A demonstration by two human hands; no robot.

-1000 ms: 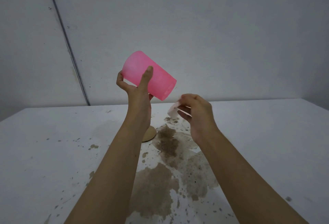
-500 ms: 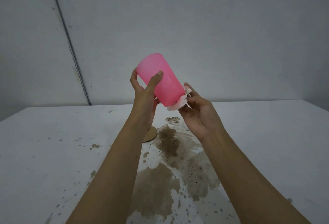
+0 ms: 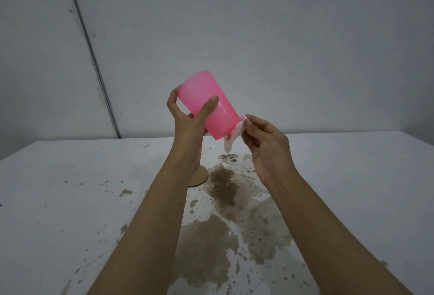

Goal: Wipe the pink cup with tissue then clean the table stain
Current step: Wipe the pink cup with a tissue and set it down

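Note:
My left hand (image 3: 187, 121) grips the pink cup (image 3: 209, 102) around its body and holds it tilted in the air, its base up to the left and its mouth down to the right. At the cup's mouth, my right hand (image 3: 265, 144) pinches a white tissue (image 3: 232, 137) against the rim. Part of the tissue hangs below the rim. On the white table (image 3: 70, 189) under my arms spreads a large brown stain (image 3: 223, 236), with smaller splatters around it.
A round tan disc (image 3: 199, 176) lies on the table behind my left wrist, partly hidden. Grey walls rise behind the table, with a dark seam (image 3: 94, 60) running down the left one. The table's back edge meets the wall.
My right hand brought the tissue up to the cup's mouth and now pinches it on the rim. The cup has turned more upright in my left hand.

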